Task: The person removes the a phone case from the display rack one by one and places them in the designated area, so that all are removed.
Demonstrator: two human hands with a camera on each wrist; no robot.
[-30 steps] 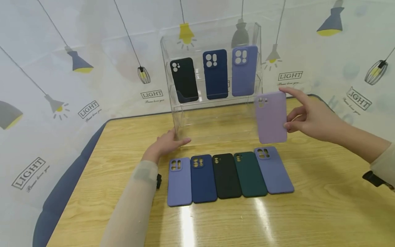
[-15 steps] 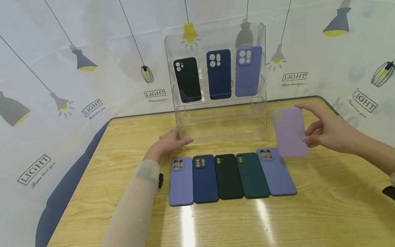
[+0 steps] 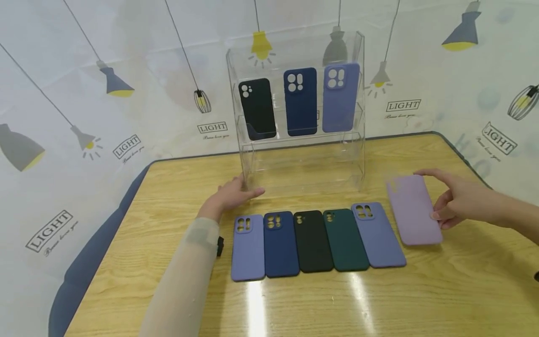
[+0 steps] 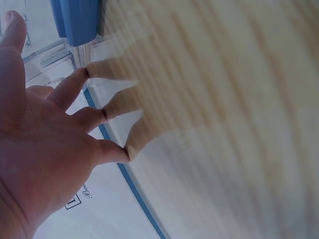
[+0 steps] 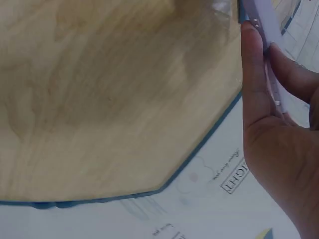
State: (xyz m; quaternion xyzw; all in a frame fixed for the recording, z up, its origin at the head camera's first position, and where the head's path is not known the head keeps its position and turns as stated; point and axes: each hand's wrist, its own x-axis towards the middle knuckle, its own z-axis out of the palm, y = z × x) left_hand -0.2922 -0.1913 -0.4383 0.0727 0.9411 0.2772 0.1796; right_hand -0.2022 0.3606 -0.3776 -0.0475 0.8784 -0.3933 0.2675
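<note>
My right hand (image 3: 467,201) grips a pale pink-purple phone case (image 3: 414,210) by its right side and top corner, tilted low over the table at the right end of a row of cases. In the right wrist view the phone case (image 5: 264,20) appears edge-on between thumb and fingers. My left hand (image 3: 229,194) rests by the lower left side of the clear display stand (image 3: 303,161), thumb stretched toward its front. In the left wrist view the fingers of the left hand (image 4: 45,124) are spread, fingertips on the table. Nothing is in its palm.
The row holds a lavender-blue case (image 3: 248,252), a navy case (image 3: 281,248), a black case (image 3: 313,243), a dark green case (image 3: 346,241) and a second lavender-blue case (image 3: 381,238). Three more cases stand in the display's upper tier. A lamp-printed sheet (image 3: 160,117) hangs behind.
My right hand has carried the pale purple phone case away from beside the stand, down and to the right, alongside the row. The left hand stays by the stand.
</note>
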